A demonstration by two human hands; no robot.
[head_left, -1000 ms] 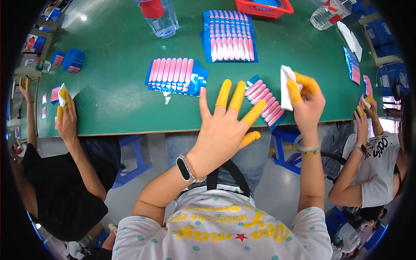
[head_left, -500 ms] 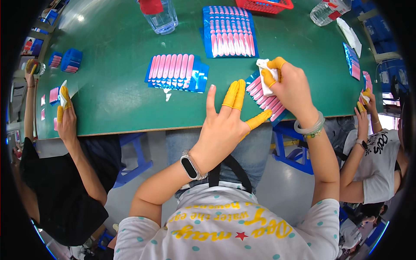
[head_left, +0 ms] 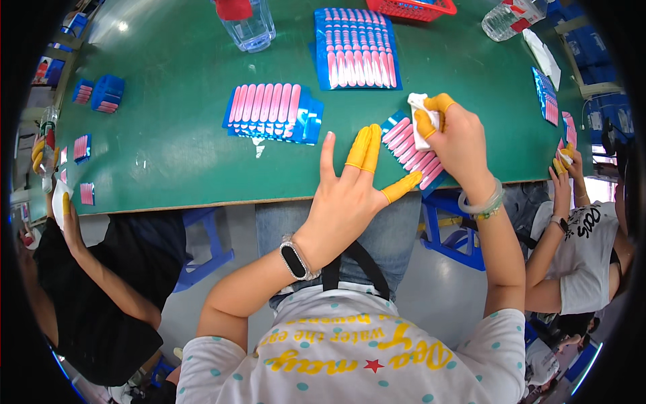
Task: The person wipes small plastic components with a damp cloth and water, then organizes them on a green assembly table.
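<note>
Since 1 second ago the right hand has swung left, its fingers closed on a small white cloth now pressed onto the near blue card of pink sticks on the green table; the left hand lies spread open, holding nothing, steadying it for wiping

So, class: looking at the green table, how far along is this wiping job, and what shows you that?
Done, apparently: two neat fanned rows of pink strips on blue cards lie laid out further up the green table. In hand: the right hand presses a white cloth onto the nearest pink-and-blue stack, while the left hand hovers spread beside it. Left: I cannot tell how many strips in that stack remain.
</note>
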